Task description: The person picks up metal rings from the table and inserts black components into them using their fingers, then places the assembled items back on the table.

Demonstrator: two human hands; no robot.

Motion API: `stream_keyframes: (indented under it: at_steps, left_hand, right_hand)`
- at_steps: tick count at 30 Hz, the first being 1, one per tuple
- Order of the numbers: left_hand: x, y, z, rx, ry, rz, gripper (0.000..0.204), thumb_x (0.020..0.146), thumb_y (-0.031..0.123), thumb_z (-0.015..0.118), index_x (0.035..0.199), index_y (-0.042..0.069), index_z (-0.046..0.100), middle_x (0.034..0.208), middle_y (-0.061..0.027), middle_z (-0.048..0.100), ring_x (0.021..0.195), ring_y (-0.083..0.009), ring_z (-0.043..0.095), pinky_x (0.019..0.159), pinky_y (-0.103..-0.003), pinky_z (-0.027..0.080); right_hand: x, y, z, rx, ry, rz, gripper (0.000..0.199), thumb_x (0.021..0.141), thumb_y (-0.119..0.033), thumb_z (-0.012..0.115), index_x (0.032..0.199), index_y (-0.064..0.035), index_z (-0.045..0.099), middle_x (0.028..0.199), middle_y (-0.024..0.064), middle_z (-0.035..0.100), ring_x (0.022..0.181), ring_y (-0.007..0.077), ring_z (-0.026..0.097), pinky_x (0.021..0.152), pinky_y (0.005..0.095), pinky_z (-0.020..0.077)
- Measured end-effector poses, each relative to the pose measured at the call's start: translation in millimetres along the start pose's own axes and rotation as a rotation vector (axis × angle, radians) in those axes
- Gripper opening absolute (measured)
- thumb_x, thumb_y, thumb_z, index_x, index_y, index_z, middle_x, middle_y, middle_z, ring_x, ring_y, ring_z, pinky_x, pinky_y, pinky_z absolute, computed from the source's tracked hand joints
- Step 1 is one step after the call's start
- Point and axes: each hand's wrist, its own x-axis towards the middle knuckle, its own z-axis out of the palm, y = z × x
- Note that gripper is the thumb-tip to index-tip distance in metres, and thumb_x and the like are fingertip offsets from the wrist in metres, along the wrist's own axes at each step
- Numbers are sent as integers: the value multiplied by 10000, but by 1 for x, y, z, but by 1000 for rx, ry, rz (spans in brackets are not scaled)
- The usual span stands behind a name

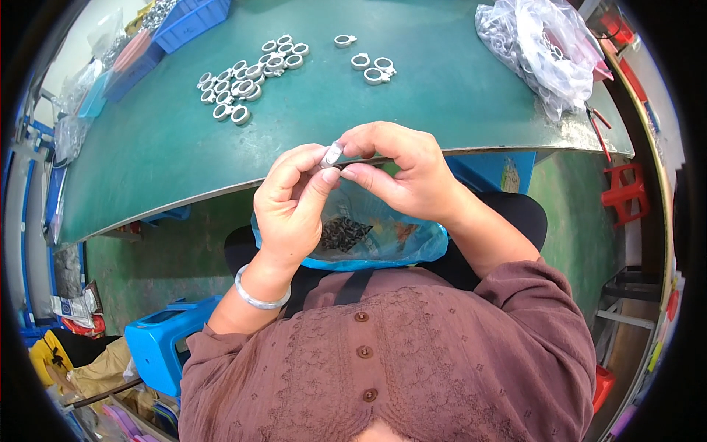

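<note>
Just over the table's near edge, my left hand (289, 193) pinches a small silvery-white ring clamp (332, 155) between thumb and fingers. My right hand (401, 166) meets it from the other side, its index finger and thumb bent in against the clamp. Whether a small part sits between the right fingertips is hidden. Below both hands, an open blue plastic bag (420, 254) lies in my lap with many small dark pieces (342, 234) inside. Farther off on the green table (317, 96) lies a loose cluster of similar ring clamps (254, 72), with a smaller group (374, 68) to its right.
At the far right of the table rests a clear plastic bag (541, 51) of metal parts, with red-handled pliers (600, 129) near the corner. Blue bins (188, 23) stand at the far left. Blue stool (166, 342) at lower left; red stool (624, 193) at right.
</note>
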Motion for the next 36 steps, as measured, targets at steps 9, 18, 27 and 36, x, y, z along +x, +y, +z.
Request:
stream_keyframes:
  at_steps: [9, 18, 27, 36]
  left_hand:
    - [-3, -3, 1, 139, 12, 103, 297, 737, -61, 632, 1016, -24, 539, 959, -80, 542, 777, -110, 557, 672, -215, 466]
    - [2, 0, 2, 436, 88, 293, 459, 640, -46, 698, 1070, 2, 542, 865, -71, 517, 670, -110, 508, 584, -213, 440]
    - [1, 4, 0, 521, 34, 317, 414, 644, -39, 703, 1033, 16, 573, 873, -63, 531, 683, -95, 510, 579, -207, 437]
    - [-4, 4, -3, -97, -83, -140, 412, 737, -53, 634, 1121, -32, 485, 915, -65, 563, 845, -101, 545, 734, -222, 468]
  right_hand:
    - [-1, -6, -6, 120, -92, 154, 216, 755, 0, 630, 957, 32, 563, 845, 69, 604, 749, 107, 574, 683, 240, 480]
    - [-3, -5, -8, 316, -128, 298, 193, 785, 12, 586, 975, 39, 567, 867, 60, 605, 794, 97, 572, 728, 234, 471]
    - [-4, -4, -8, 428, -158, 395, 169, 802, 17, 574, 969, 46, 569, 895, 62, 604, 835, 104, 569, 742, 236, 469]
    - [0, 1, -10, 207, -109, 119, 166, 765, 61, 587, 926, 22, 584, 849, 59, 601, 785, 109, 571, 693, 228, 464]
